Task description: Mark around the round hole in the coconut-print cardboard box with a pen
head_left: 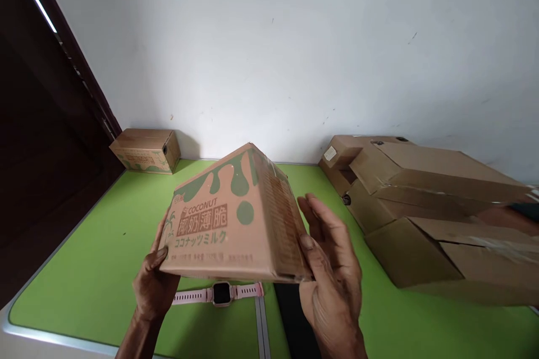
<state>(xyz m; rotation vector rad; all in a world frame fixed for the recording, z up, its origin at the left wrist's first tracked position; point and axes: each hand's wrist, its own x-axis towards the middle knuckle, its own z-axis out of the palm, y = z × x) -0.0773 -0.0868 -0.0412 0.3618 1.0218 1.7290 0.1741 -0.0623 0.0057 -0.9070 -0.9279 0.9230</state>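
A brown cardboard box (210, 219) with green drip print and the word COCONUT is held up, tilted, above the green table. At its lower left corner my left hand (154, 283) is closed on it, thumb on the printed front and the other fingers mostly hidden. My right hand (332, 269) supports the lower right end, its thumb against the side and its fingers stretched up beside the box. Beneath the box, a pink-strapped smartwatch (222, 294) lies on the table, with a black flat thing (295, 314) near my right hand.
A smaller printed carton (145, 151) stands at the back left of the green table (84, 247). Several brown cartons (446, 174) are piled on the right. Part of another person's arm (511, 217) shows by them. A white wall (252, 56) rises behind.
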